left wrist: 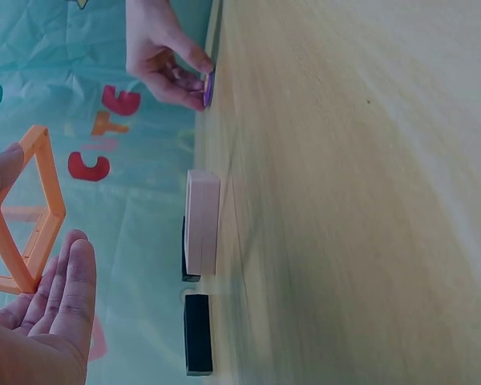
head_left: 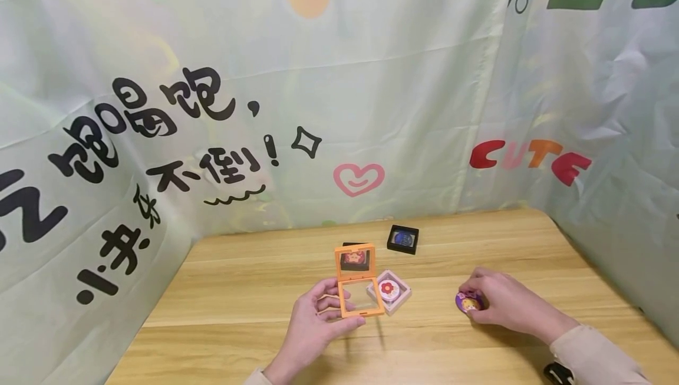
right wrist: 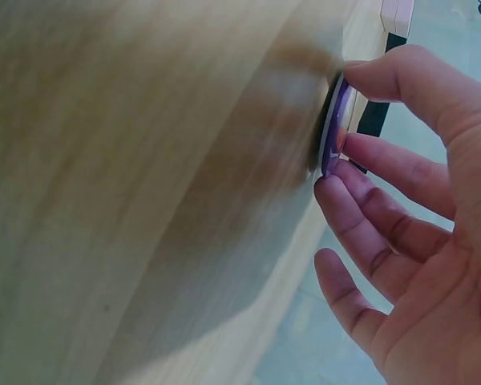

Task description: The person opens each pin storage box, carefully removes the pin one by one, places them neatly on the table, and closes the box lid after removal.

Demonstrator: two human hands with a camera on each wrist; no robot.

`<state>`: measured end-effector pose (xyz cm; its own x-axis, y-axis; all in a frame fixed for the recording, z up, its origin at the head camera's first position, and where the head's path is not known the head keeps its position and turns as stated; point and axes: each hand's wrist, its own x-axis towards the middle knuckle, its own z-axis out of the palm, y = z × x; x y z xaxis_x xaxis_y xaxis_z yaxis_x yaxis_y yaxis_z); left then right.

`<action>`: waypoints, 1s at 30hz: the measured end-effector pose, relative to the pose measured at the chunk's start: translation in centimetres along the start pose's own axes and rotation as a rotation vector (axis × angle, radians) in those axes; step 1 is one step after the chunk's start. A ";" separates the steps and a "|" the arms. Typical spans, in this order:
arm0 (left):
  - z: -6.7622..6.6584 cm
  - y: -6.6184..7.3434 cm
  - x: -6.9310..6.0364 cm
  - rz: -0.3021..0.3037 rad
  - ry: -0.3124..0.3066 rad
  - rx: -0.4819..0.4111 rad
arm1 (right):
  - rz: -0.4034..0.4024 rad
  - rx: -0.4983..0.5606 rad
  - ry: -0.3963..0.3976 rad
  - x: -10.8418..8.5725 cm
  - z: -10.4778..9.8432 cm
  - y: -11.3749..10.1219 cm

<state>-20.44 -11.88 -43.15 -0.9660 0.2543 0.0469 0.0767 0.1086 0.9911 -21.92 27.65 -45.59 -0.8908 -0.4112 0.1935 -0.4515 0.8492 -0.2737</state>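
Observation:
An orange hinged frame (head_left: 362, 315) with clear panes stands unfolded in my left hand (head_left: 313, 320), held up over the table between thumb and fingers. The left wrist view shows the same orange frame (left wrist: 52, 188) between the thumb and fingers of the left hand (left wrist: 44, 321). My right hand (head_left: 506, 302) pinches a round purple badge (head_left: 469, 302) by its edges, low at the tabletop on the right. In the right wrist view the badge (right wrist: 334, 124) is tilted on edge between thumb and fingertips of the right hand (right wrist: 417, 184).
Behind the orange frame lies a pink square case (head_left: 405, 292) with a red-flower badge (head_left: 389, 290). A black case (head_left: 402, 239) with a blue item sits farther back; another dark case (head_left: 351, 264) shows through the frame's upper pane. Printed cloth (head_left: 414, 108) hangs behind the wooden table (head_left: 239, 290).

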 end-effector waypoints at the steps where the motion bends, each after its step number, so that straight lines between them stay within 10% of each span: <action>1: 0.0 0.0 0.0 0.001 0.000 0.003 | 0.000 0.002 -0.002 0.0 0.0 0.0; 30: 0.3 -0.2 -0.1 0.014 0.000 0.008 | 0.010 0.006 -0.045 -0.1 -0.3 -0.6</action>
<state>-20.26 -11.61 -43.38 -0.9647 0.2562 0.0606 0.0921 0.1127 0.9894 -21.55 27.29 -45.20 -0.8967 -0.4171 0.1482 -0.4425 0.8517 -0.2808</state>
